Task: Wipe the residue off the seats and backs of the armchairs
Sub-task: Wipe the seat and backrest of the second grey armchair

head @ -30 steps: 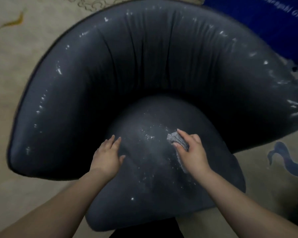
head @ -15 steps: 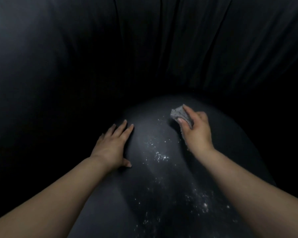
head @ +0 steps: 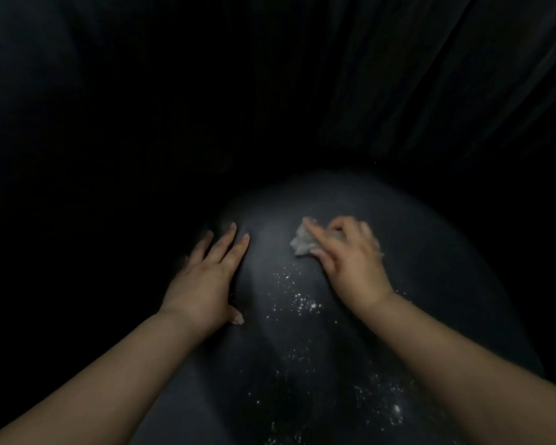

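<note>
My left hand (head: pixel 206 281) flat on dark seat (head: pixel 430 284), fingers straight, my right hand (head: pixel 350 255) pinching cloth (head: pixel 302 240) against seat, white residue (head: pixel 302 305) between hands.

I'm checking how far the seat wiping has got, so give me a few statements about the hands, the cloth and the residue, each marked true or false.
1. The right hand holds the cloth against the seat. True.
2. The left hand grips a second cloth. False: it lies flat on the seat with straight fingers and holds nothing.
3. White residue lies on the seat between the two forearms. True.
4. The cloth sits on top of that patch of residue. False: the cloth is farther back on the seat, beyond the specks.
5. The seat is wiped clean. False: specks show in the middle and near the front.
</note>
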Action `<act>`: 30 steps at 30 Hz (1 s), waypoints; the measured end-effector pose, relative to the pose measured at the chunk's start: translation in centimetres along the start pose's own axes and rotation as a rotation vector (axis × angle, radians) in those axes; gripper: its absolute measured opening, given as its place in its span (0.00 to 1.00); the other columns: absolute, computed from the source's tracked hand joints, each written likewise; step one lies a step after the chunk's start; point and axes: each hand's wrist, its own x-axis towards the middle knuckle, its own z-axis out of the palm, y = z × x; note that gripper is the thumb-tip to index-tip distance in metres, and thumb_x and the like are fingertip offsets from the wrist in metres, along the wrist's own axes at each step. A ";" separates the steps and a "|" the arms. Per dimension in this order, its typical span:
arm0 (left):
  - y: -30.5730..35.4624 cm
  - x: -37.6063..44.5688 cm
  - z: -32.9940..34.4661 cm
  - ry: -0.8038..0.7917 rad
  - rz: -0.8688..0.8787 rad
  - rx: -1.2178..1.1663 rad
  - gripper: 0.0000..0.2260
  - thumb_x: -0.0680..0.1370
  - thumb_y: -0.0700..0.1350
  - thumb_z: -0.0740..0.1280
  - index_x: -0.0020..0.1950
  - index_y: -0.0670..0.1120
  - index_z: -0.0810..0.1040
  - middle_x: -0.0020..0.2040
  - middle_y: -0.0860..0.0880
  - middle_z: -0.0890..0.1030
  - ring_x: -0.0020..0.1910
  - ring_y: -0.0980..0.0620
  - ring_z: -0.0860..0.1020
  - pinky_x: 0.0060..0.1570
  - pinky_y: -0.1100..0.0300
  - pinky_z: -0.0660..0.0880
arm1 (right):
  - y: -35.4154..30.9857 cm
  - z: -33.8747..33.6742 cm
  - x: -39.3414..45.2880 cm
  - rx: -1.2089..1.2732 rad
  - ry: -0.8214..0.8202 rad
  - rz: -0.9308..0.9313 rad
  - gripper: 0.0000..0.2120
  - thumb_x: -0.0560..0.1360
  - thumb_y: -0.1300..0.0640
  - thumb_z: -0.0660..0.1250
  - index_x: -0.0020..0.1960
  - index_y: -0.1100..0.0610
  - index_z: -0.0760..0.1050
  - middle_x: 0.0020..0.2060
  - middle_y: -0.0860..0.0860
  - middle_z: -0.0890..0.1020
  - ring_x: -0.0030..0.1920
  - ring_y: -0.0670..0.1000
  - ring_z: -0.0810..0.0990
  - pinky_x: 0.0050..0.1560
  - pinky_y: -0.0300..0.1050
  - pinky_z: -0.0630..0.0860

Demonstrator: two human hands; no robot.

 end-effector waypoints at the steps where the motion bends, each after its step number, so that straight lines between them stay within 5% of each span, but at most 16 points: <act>1: 0.1 0.0 0.0 0.003 -0.006 -0.002 0.62 0.60 0.56 0.81 0.77 0.60 0.35 0.74 0.62 0.30 0.78 0.48 0.39 0.75 0.47 0.56 | 0.7 -0.3 0.8 -0.034 0.051 0.090 0.20 0.73 0.52 0.70 0.65 0.45 0.75 0.48 0.54 0.74 0.47 0.57 0.71 0.48 0.47 0.66; 5: 0.3 0.1 0.1 0.032 -0.013 -0.008 0.62 0.60 0.55 0.81 0.78 0.59 0.37 0.77 0.60 0.34 0.78 0.48 0.40 0.75 0.46 0.57 | 0.6 0.6 4.0 0.013 0.044 0.299 0.21 0.76 0.50 0.66 0.68 0.42 0.71 0.50 0.52 0.69 0.51 0.54 0.67 0.51 0.45 0.62; 9: 0.2 0.1 0.2 0.021 -0.014 0.007 0.62 0.60 0.57 0.80 0.78 0.59 0.37 0.78 0.59 0.34 0.78 0.48 0.40 0.75 0.47 0.56 | -1.4 1.2 1.3 0.015 -0.059 0.056 0.23 0.74 0.51 0.69 0.69 0.47 0.71 0.47 0.52 0.70 0.48 0.52 0.67 0.50 0.45 0.65; 12: 0.0 0.1 0.1 0.011 -0.015 0.002 0.62 0.60 0.56 0.80 0.78 0.59 0.37 0.77 0.59 0.34 0.78 0.48 0.40 0.75 0.46 0.55 | -0.9 0.3 0.0 0.156 -0.134 0.069 0.23 0.75 0.50 0.67 0.69 0.48 0.71 0.47 0.49 0.69 0.51 0.50 0.68 0.56 0.45 0.67; 15: -0.2 0.1 0.0 0.011 -0.011 -0.005 0.62 0.60 0.56 0.81 0.78 0.59 0.37 0.78 0.59 0.34 0.78 0.48 0.40 0.75 0.46 0.54 | -0.8 -0.4 0.5 0.434 -0.094 0.247 0.21 0.78 0.55 0.64 0.70 0.47 0.69 0.46 0.45 0.69 0.50 0.39 0.70 0.56 0.30 0.65; 18: -0.3 0.1 0.0 0.014 -0.006 -0.023 0.63 0.59 0.56 0.81 0.78 0.59 0.38 0.77 0.59 0.35 0.78 0.48 0.40 0.75 0.45 0.55 | -0.9 -1.0 0.8 0.418 -0.081 0.322 0.24 0.76 0.58 0.68 0.70 0.49 0.69 0.47 0.46 0.72 0.47 0.32 0.71 0.49 0.19 0.62; 23: -0.4 0.1 -0.3 0.007 0.022 -0.059 0.62 0.59 0.55 0.81 0.78 0.59 0.39 0.78 0.59 0.36 0.78 0.48 0.40 0.75 0.45 0.55 | -1.1 -1.7 0.1 0.390 -0.120 0.394 0.24 0.72 0.51 0.73 0.67 0.48 0.73 0.51 0.44 0.75 0.52 0.41 0.74 0.48 0.20 0.64; 26: -0.5 0.0 -1.1 -0.049 0.031 -0.025 0.60 0.61 0.56 0.80 0.79 0.57 0.41 0.78 0.57 0.36 0.78 0.46 0.41 0.76 0.46 0.53 | -1.4 -2.0 -0.5 0.391 -0.127 0.474 0.20 0.71 0.52 0.74 0.62 0.50 0.77 0.53 0.45 0.76 0.53 0.43 0.75 0.49 0.30 0.68; 28: -0.1 -0.2 -1.8 -0.030 0.048 -0.017 0.53 0.65 0.59 0.77 0.80 0.54 0.48 0.80 0.54 0.41 0.78 0.46 0.44 0.76 0.48 0.53 | -1.8 -2.3 -0.6 0.497 -0.109 0.576 0.15 0.71 0.54 0.74 0.57 0.52 0.80 0.51 0.45 0.80 0.51 0.44 0.79 0.49 0.35 0.74; 30: 1.3 -0.7 -2.4 0.135 0.066 -0.158 0.42 0.68 0.60 0.75 0.77 0.51 0.61 0.79 0.51 0.53 0.77 0.48 0.54 0.75 0.55 0.54 | -2.4 -2.8 -0.7 0.653 -0.039 0.661 0.13 0.70 0.57 0.74 0.54 0.52 0.81 0.47 0.45 0.83 0.46 0.41 0.81 0.43 0.31 0.75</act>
